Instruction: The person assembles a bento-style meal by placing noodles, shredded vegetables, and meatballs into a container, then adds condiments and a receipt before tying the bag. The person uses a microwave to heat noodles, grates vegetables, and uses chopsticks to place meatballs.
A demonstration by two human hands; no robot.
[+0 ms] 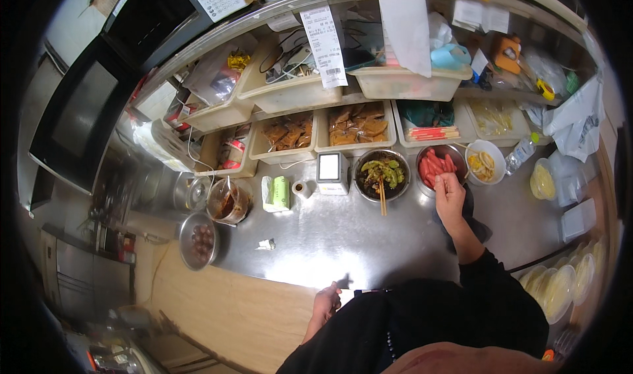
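My right hand [450, 197] is over the near right edge of a metal bowl [422, 188] of red sausages [436, 165]. Its fingers are pinched together, and whatever they hold is hidden. Low in front of my body, at the counter's near edge, my left hand [324, 303] has its fingers curled in beside a small white item [347, 296]. I cannot make out what is in that hand. Left of the sausages stands a metal bowl of green peppers [391, 175] in dark sauce, with wooden chopsticks [382, 199] leaning over its near rim.
Right of the sausages are a white bowl [500, 159] of yellow food and a clear bottle [521, 153]. Leftward stand a small white device [331, 176], green tissue pack [280, 193], sauce tub [229, 201] and bowl of brown balls [199, 241]. Food bins [282, 155] line the back.
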